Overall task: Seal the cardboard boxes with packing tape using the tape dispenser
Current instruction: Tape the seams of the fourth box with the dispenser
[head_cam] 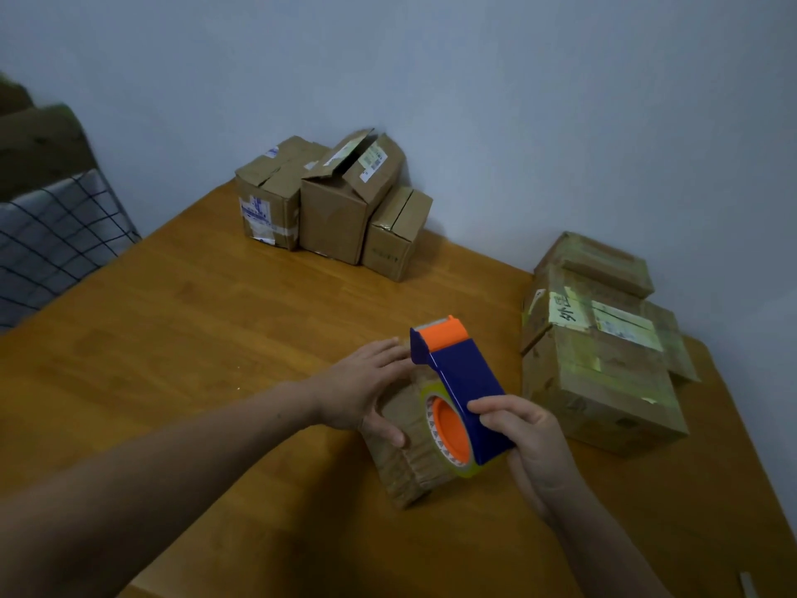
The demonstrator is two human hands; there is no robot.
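The box (403, 457) sits on the worktop (194, 321), near its front and a little right of the middle. The left hand (366, 394) holds it, fingers laid over the top and thumb pressed on the near face. The right hand (532, 442) grips the dispenser (463, 375) by its blue handle with its fingers curled round it. The orange nose points away, over the far end of the box. The tape (463, 471) roll on its orange hub rests against the box's right side. The box's flaps are down, and what it holds cannot be seen.

Three back boxes stand side by side in the far corner against the wall (474, 79). On the left one (269, 200) the flaps are down with a gap at the seam. The middle one (336, 213) has its flaps standing ajar, its inside hidden. The right one (396, 235) is closed. A stack (604, 360) of taped, labelled boxes sits at the right, close to the worktop's right edge and just beside the dispenser.

Bare wood shows between the box and the back boxes, and a wider stretch runs to the left of the left hand. The left edge runs diagonally past a checked cloth (51, 239). The far edge meets the wall.
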